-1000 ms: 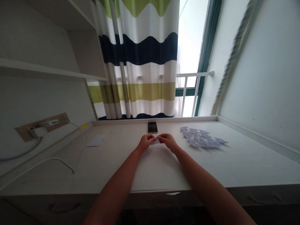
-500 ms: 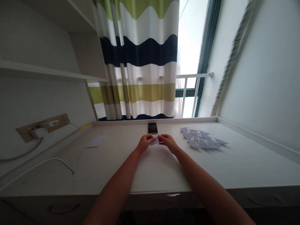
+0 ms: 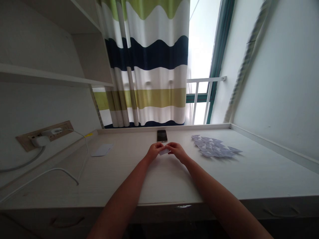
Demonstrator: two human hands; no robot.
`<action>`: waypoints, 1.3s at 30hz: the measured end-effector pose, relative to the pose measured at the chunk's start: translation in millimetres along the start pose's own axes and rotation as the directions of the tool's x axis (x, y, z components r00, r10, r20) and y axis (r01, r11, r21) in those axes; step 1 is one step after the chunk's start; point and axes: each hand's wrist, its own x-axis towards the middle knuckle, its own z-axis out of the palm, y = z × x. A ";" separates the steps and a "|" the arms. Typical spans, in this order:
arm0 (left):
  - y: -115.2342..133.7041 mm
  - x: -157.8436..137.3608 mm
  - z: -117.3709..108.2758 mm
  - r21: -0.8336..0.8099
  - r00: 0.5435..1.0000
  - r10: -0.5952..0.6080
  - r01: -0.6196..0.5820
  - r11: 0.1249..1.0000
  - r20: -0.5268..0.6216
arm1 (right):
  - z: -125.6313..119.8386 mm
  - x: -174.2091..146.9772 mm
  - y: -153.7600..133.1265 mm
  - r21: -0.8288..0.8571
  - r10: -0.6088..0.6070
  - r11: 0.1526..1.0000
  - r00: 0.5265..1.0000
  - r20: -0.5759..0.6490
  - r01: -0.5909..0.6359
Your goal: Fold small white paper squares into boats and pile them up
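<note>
Between the fingertips of both hands, just above the middle of the bench [image 3: 154, 179], sits a small slip of white paper [image 3: 164, 151]. The left hand [image 3: 154, 151] pinches its left end and the right hand [image 3: 177, 150] its right end, the fingers of both closed on the slip, though its exact fold is too small to make out. Both forearms reach in from the near edge and meet over the pale wood top. Just beyond the hands, toward the far edge, a dark phone [image 3: 161, 135] lies flat. To the right of the hands, well apart from them, a scatter of folded paper pieces [image 3: 214, 146] spreads over the bench. To the left lies a flat white sheet [image 3: 102, 150], and further left a white cable [image 3: 62, 169] curls across the surface up to a plug in a wall socket strip [image 3: 45, 135]. At the far side hangs a striped curtain [image 3: 147, 66] beside a window [image 3: 204, 59] with a white rail. Shelves [image 3: 50, 76] stand up on the left wall.
</note>
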 end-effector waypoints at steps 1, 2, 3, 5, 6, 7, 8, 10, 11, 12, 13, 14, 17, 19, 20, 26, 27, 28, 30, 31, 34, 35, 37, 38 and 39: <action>0.5 -0.5 -0.2 0.002 1.000 -0.010 0.010 1.000 0.002 | -0.1 0.6 0.3 -0.007 -0.014 1.000 1.000 -0.008 0.014; 0.8 -0.9 -0.4 -0.004 1.000 -0.024 0.024 1.000 0.003 | -0.4 1.6 1.0 -0.013 -0.030 0.999 0.999 -0.017 0.030; 0.8 -1.2 -0.6 -0.020 0.999 -0.044 0.044 0.999 0.009 | -1.0 2.8 2.0 -0.020 -0.046 0.999 0.999 -0.024 0.045; 0.2 -1.2 -0.9 -0.077 0.996 -0.087 0.089 0.993 0.029 | -2.3 5.6 4.5 -0.040 -0.070 0.997 0.997 -0.045 0.068; -0.4 -1.0 -1.0 -0.108 0.994 -0.104 0.108 0.988 0.040 | -2.9 6.9 5.7 -0.052 -0.076 0.996 0.995 -0.060 0.073; -1.0 -0.6 -1.1 -0.132 0.993 -0.114 0.119 0.984 0.044 | -3.4 7.9 6.7 -0.064 -0.080 0.995 0.994 -0.074 0.075; -1.7 -0.2 -1.1 -0.143 0.993 -0.115 0.120 0.982 0.042 | -3.9 8.5 7.4 -0.072 -0.081 0.995 0.993 -0.085 0.075; -2.9 0.6 -1.0 -0.122 0.996 -0.089 0.091 0.988 0.016 | -4.4 8.6 8.0 -0.078 -0.080 0.994 0.992 -0.098 0.072; -3.3 1.0 -1.0 -0.092 0.998 -0.068 0.068 0.993 0.000 | -4.6 8.1 7.8 -0.078 -0.076 0.995 0.992 -0.099 0.068; -3.7 1.3 -0.9 -0.056 0.999 -0.046 0.046 0.997 -0.014 | -4.7 7.3 7.6 -0.078 -0.069 0.995 0.993 -0.099 0.061; -4.0 1.6 -0.9 -0.020 0.999 -0.026 0.025 0.999 -0.025 | -4.8 6.5 7.2 -0.076 -0.058 0.996 0.994 -0.096 0.051; -4.2 1.8 -0.9 0.013 0.999 -0.008 0.008 1.000 -0.031 | -4.9 5.7 7.0 -0.075 -0.046 0.996 0.995 -0.089 0.039; -5.0 2.1 -1.4 0.072 0.999 0.027 -0.025 0.997 -0.030 | -5.0 4.9 7.4 -0.071 -0.020 0.997 0.998 -0.056 0.016; -5.5 2.2 -1.8 0.081 0.999 0.033 -0.031 0.996 -0.017 | -4.9 5.5 7.9 -0.067 -0.022 0.998 0.998 -0.052 0.018; -5.6 2.2 -1.9 0.075 1.000 0.029 -0.028 0.997 -0.008 | -4.8 5.9 7.9 -0.063 -0.024 0.998 0.998 -0.057 0.020; -5.4 2.4 -2.7 -0.016 0.999 -0.036 0.036 0.999 0.018 | -4.7 5.8 4.7 -0.032 -0.028 0.999 0.995 -0.095 0.025; -5.2 2.4 -2.9 -0.012 0.999 -0.036 0.036 0.999 0.014 | -4.7 5.7 4.5 -0.030 -0.032 0.999 0.995 -0.097 0.029; -4.8 2.3 -2.9 -0.003 1.000 -0.030 0.030 1.000 0.007 | -4.6 5.6 4.5 -0.027 -0.036 0.999 0.994 -0.100 0.034; -3.6 1.8 -2.9 0.027 1.000 -0.003 0.003 1.000 -0.009 | -4.3 5.3 4.4 -0.020 -0.042 0.999 0.994 -0.105 0.040; -2.7 1.5 -2.8 0.041 1.000 0.011 -0.010 0.999 -0.014 | -4.1 4.9 4.0 -0.018 -0.042 0.999 0.993 -0.109 0.041; 0.1 0.5 -3.3 0.067 0.999 0.028 -0.026 0.997 -0.043 | -3.8 2.7 0.9 0.002 -0.012 1.000 0.994 -0.113 0.012; 0.6 0.3 -3.8 0.068 0.998 0.032 -0.028 0.997 -0.061 | -3.9 1.8 -0.4 0.014 0.005 1.000 0.994 -0.108 -0.004; 0.7 0.2 -5.1 0.064 0.995 0.033 -0.027 0.998 -0.091 | -4.7 0.8 -2.3 0.036 0.031 0.999 0.994 -0.101 -0.027; 0.1 0.3 -5.7 0.058 0.995 0.030 -0.024 0.998 -0.095 | -5.4 0.8 -2.4 0.039 0.032 0.999 0.994 -0.102 -0.028; -0.7 0.5 -6.1 0.051 0.996 0.024 -0.020 0.999 -0.083 | -6.1 1.1 -2.0 0.034 0.026 0.999 0.994 -0.107 -0.022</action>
